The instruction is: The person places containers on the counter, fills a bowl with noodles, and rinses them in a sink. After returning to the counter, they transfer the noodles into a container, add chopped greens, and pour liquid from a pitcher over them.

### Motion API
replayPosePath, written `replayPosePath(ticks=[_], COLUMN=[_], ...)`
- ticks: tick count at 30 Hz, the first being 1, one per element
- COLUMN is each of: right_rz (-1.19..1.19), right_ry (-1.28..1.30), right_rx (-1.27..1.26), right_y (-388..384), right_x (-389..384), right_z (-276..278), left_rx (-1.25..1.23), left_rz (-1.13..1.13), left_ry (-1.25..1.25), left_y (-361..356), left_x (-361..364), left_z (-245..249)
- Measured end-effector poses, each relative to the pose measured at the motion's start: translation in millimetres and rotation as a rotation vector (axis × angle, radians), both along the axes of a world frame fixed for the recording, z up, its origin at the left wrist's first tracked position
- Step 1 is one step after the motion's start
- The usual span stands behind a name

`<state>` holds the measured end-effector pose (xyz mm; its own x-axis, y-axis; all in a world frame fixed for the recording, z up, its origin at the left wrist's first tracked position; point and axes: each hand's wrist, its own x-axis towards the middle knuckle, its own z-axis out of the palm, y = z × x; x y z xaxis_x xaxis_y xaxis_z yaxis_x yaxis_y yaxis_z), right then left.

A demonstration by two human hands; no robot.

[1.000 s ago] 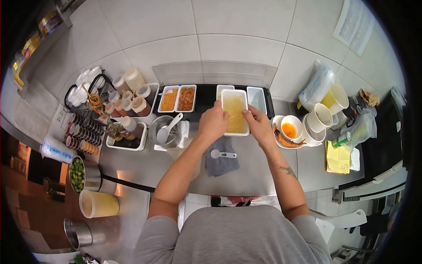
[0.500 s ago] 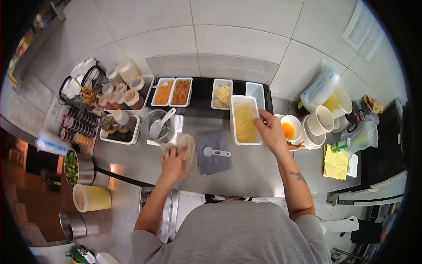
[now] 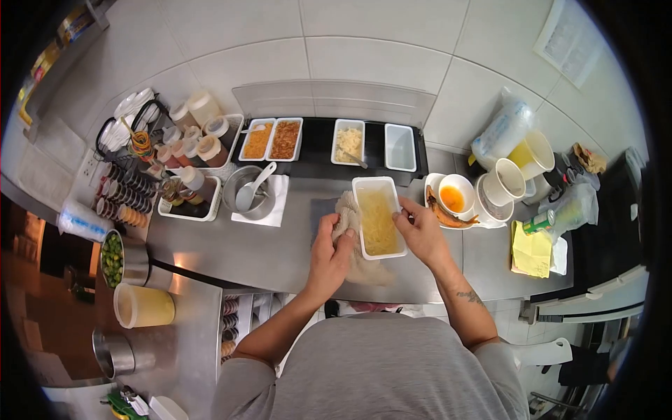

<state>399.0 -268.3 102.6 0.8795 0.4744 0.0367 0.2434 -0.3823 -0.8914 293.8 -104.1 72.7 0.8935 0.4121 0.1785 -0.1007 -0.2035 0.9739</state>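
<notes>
My right hand (image 3: 424,238) grips the right side of a white rectangular tub (image 3: 374,180), held above the steel counter. Pale yellow shreds (image 3: 379,217) line its bottom. On the tub's other side, my left hand (image 3: 332,253) is closed on a beige cloth (image 3: 367,271), which lies against the tub's left wall and hangs below it. Behind that cloth, part of a grey cloth (image 3: 322,208) shows on the counter. The white measuring spoon seen on it earlier is hidden.
A black rail (image 3: 315,166) at the back holds several white tubs. A metal bowl (image 3: 247,203) with a white spoon (image 3: 253,189) stands left; a bowl of orange sauce (image 3: 455,198) stands right. Squeeze bottles (image 3: 210,148) crowd the back left. A steel pot (image 3: 134,262) sits lower left.
The tub has come down toward me in my right hand. My left hand has moved right with the beige cloth, bringing it to the tub and over the grey cloth.
</notes>
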Motion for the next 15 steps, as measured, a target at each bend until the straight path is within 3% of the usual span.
replayPosePath(ticks=[5,8,11,14,15], right_rz=[-0.044,-0.090,-0.124,-0.179,-0.173], right_ry=[-0.003,0.010,0.007,-0.035,-0.013], right_rx=[-0.021,-0.075,-0.060,0.035,0.011], right_y=[-27,-48,-67,-77,-78], right_x=[-8,-11,-10,-4,-1], right_z=[-1,4,2,-2,-1], left_rx=[0.092,-0.039,0.132,0.520,0.642], left_rz=[-0.041,-0.043,-0.174,-0.064,0.069], left_ry=[-0.095,-0.034,0.130,-0.125,-0.113], left_y=[-7,-20,-23,1,17], left_x=[33,60,93,112,124], left_z=[-6,-9,-49,-40,-34])
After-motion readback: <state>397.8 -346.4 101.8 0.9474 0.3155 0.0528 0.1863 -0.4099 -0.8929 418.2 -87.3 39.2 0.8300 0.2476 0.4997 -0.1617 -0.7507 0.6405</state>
